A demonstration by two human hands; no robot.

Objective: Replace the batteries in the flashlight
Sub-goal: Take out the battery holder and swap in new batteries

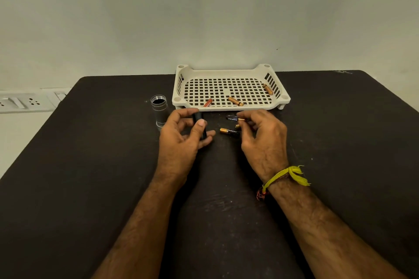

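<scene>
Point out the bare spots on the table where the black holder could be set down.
Bare: the table left of the left hand, and right of the right hand. Crowded: between the hands, where black batteries lie, up to the tray and flashlight body.

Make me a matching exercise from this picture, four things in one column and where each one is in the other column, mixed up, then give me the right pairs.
Things:
1. silver flashlight tube
2. black battery holder
3. three orange batteries
4. black and copper battery

Places:
A. inside the white tray
B. lying on the table between the hands
C. standing upright left of the tray
D. in the left hand

Pairs: 1-C, 2-D, 3-A, 4-B
</scene>
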